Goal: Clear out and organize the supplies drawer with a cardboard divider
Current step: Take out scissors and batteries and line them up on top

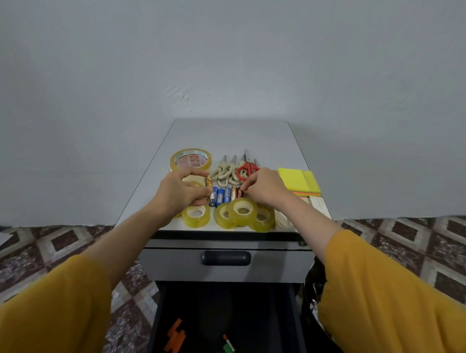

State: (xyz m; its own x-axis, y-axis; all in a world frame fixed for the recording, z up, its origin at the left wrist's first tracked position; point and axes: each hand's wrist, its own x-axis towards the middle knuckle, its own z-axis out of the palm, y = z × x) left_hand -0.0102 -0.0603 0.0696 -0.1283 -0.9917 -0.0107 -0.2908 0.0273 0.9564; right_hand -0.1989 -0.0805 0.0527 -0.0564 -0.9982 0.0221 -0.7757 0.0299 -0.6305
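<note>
On top of the grey cabinet point(229, 136) lies a row of batteries point(223, 194), blue ones in the middle and brown-gold ones at each side. My left hand point(181, 193) pinches a gold battery point(208, 180) at the row's left end. My right hand point(264, 186) pinches a brown battery point(240, 193) at the right end. Several small yellow tape rolls point(241, 211) lie in front, a large tape roll point(191, 160) behind left. The lower drawer point(158, 310) stands open below, with coloured paper strips point(175, 337) on its dark bottom.
Cream-handled scissors point(225, 173) and red-handled scissors point(246, 169) lie behind the batteries. Yellow sticky notes point(297, 179) and white paper point(318, 205) sit at the right. The upper drawer with its dark handle point(226, 258) is closed. A dark bag point(313, 310) stands right of the cabinet on the patterned floor.
</note>
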